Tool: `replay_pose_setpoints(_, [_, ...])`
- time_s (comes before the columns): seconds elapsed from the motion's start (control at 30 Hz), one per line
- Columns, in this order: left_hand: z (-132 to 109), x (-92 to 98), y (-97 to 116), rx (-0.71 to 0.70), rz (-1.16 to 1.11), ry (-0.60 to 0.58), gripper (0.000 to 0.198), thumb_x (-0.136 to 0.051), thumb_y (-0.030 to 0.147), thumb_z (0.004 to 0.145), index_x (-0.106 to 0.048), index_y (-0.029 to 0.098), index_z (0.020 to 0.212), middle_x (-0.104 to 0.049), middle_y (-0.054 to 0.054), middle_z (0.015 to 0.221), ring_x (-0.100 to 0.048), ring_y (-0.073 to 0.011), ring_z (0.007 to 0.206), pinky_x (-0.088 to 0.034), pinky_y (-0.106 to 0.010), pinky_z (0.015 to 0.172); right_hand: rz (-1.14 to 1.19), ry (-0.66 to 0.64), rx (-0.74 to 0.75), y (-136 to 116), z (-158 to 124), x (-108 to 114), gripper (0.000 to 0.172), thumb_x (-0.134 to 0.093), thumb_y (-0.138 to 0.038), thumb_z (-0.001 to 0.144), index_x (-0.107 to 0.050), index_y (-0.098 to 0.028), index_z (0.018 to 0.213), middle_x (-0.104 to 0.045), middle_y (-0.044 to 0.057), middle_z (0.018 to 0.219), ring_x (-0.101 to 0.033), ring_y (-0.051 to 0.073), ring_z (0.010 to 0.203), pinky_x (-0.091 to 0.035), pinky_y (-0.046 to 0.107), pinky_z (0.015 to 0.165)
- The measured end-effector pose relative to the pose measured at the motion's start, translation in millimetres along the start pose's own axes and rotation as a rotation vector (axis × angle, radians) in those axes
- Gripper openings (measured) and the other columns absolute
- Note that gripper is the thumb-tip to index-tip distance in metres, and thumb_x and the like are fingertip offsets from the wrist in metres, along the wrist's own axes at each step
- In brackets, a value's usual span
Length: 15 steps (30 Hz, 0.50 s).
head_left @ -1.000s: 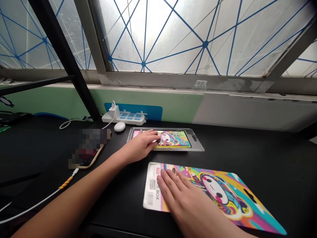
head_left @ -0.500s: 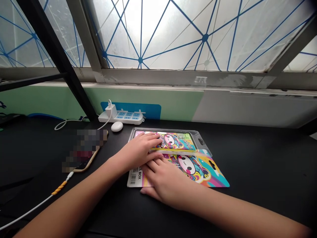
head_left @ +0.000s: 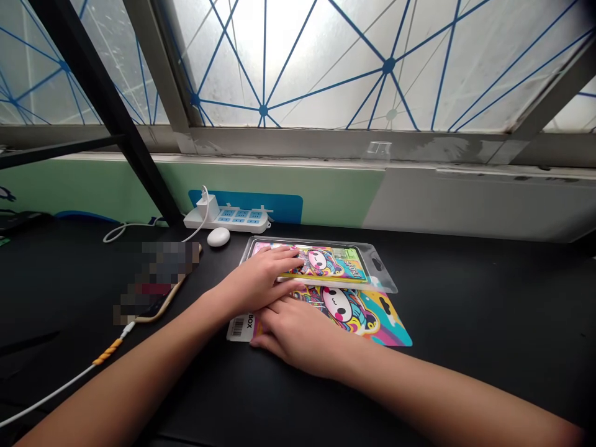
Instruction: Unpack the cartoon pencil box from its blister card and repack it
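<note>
A clear plastic blister pack (head_left: pixel 379 268) lies on the black desk, with a colourful printed box (head_left: pixel 351 264) showing a cartoon character inside it. My left hand (head_left: pixel 267 276) rests on the pack's left part, fingers stretched over the front. Nearer to me, a bright backing card (head_left: pixel 372 316) with a larger copy of the character and a barcode is partly under the pack's front edge. On this card's left part lies my right hand (head_left: pixel 298 329), fingers extended and partly hidden by the left hand. Its thumb touches the card's front edge.
To the left lies a phone (head_left: pixel 174 288), mostly pixelated, with a white charging cable (head_left: pixel 60 388) attached. A white power strip (head_left: pixel 233 218) with a plugged-in charger and a small white rounded case (head_left: pixel 218 237) stand at the back. A black slanted frame bar (head_left: pixel 93 93) rises at left.
The backing card has slid left and slightly away from me together with my right hand. My left hand and the blister pack have stayed nearly in place.
</note>
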<state>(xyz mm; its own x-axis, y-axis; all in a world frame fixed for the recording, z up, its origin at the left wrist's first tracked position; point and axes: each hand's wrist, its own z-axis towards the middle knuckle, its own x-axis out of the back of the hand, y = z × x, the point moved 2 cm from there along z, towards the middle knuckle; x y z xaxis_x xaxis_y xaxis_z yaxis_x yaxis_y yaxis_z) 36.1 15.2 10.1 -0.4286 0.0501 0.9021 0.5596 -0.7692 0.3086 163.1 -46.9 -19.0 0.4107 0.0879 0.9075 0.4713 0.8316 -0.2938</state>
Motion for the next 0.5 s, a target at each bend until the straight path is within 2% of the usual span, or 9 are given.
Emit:
replay_pose_setpoints(0.13, [-3,2.5,-4,-0.005,-0.062,0.113,0.03,-0.054,0.029,0.104,-0.072,0.016,0.125,-0.073,-0.011,0.133,-0.062,-0.0271,0.131,-0.048,-0.045,0.113,-0.176,0.224,0.213,-2,-1,13,0.03,-0.051,-0.028,0.103,-0.068,-0.019,0.079,-0.072,0.006,0.078,-0.064,0.021,0.075,-0.051,0.035,0.079])
replay_pose_setpoints(0.2, [-6,3.0,-6,-0.03,-0.061,0.161,0.029,-0.053,0.026,0.104,-0.072,0.015,0.122,-0.075,-0.011,0.127,-0.066,-0.0261,0.125,-0.05,-0.043,0.11,-0.244,0.324,0.198,2,-4,29,0.036,-0.047,-0.025,0.103,-0.063,-0.021,0.071,-0.067,0.005,0.071,-0.059,0.019,0.069,-0.047,0.034,0.071])
replay_pose_setpoints(0.27, [-8,3.0,-8,-0.052,-0.03,0.179,0.029,-0.053,0.024,0.103,-0.072,0.014,0.122,-0.075,-0.012,0.127,-0.067,-0.0269,0.123,-0.05,-0.045,0.108,-0.295,0.319,0.05,16,-7,50,0.035,-0.045,-0.025,0.103,-0.064,-0.021,0.074,-0.067,0.006,0.074,-0.059,0.02,0.073,-0.046,0.035,0.071])
replay_pose_setpoints(0.37, [-10,4.1,-12,-0.004,0.043,0.186,0.028,-0.054,0.025,0.102,-0.071,0.018,0.123,-0.074,-0.011,0.129,-0.065,-0.0285,0.124,-0.047,-0.05,0.109,-0.278,0.115,-0.408,57,-17,80,0.029,-0.047,-0.034,0.103,-0.07,-0.02,0.094,-0.07,0.011,0.097,-0.062,0.026,0.094,-0.047,0.039,0.083])
replay_pose_setpoints(0.43, [-11,5.6,-14,0.089,0.107,0.186,0.029,-0.055,0.028,0.102,-0.068,0.021,0.127,-0.071,-0.009,0.135,-0.059,-0.0313,0.13,-0.038,-0.06,0.114,-0.25,0.036,-0.528,83,-25,95,0.03,-0.059,-0.046,0.096,-0.071,-0.02,0.102,-0.069,0.013,0.106,-0.063,0.03,0.101,-0.05,0.041,0.083])
replay_pose_setpoints(0.5, [-12,6.4,-17,0.202,0.142,0.16,0.035,-0.055,0.034,0.102,-0.063,0.023,0.134,-0.065,-0.01,0.143,-0.051,-0.0347,0.138,-0.029,-0.069,0.116,-0.209,-0.033,-0.573,104,-32,104,0.044,-0.068,-0.059,0.086,-0.072,-0.021,0.107,-0.069,0.013,0.111,-0.064,0.032,0.103,-0.052,0.042,0.083])
